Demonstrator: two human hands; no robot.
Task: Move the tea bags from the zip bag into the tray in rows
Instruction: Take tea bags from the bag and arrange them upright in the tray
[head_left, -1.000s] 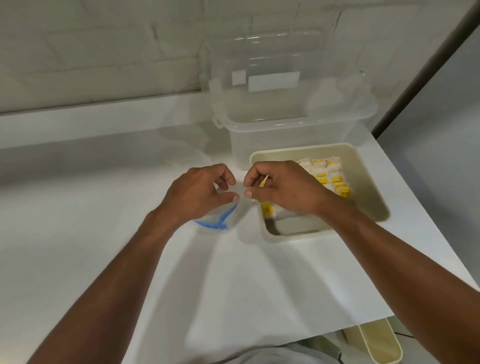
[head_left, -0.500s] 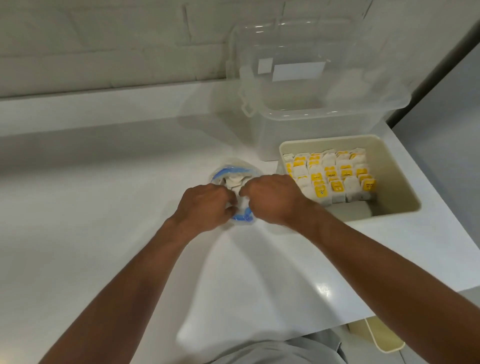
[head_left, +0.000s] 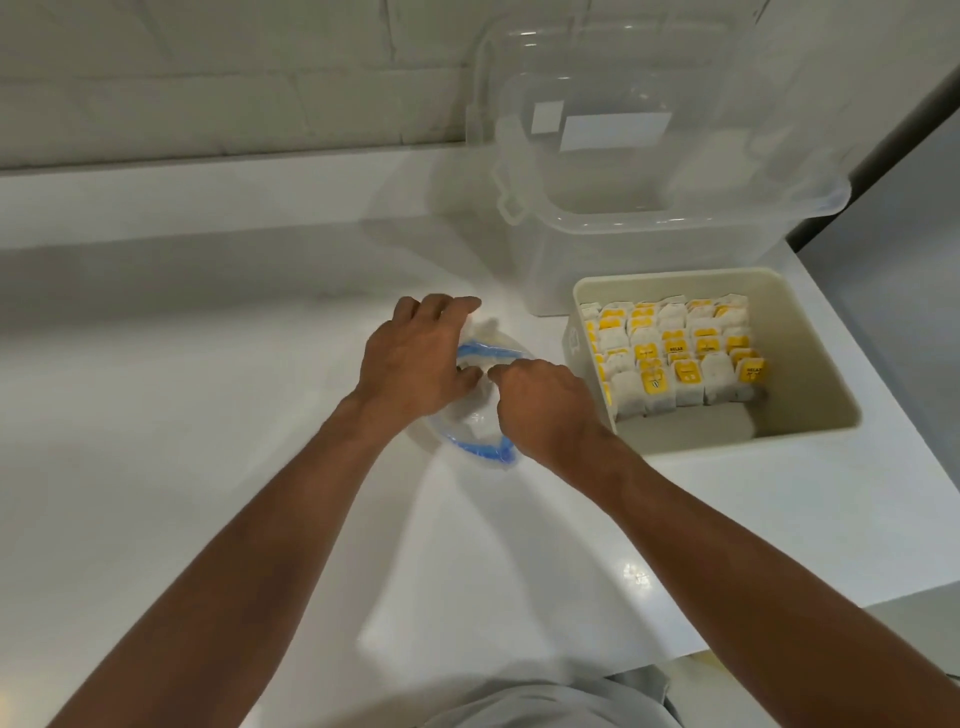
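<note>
Reaching forward over the white bench (head_left: 208, 415), both forearms converge on the zip bag (head_left: 483, 447), which lies near the bench's middle, just left of the tray (head_left: 810, 364). The left hand (head_left: 415, 358), palm down, grips the bag's far rim with curled fingers. The right hand (head_left: 540, 405) has its fingertips inside the opening; whether they pinch anything is hidden. Tea bags (head_left: 670, 353) stand in rows against the tray's far wall.

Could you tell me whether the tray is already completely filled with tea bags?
No, the tea bags fill only the far part of the tray, leaving bare floor along its near and right sides.
</note>
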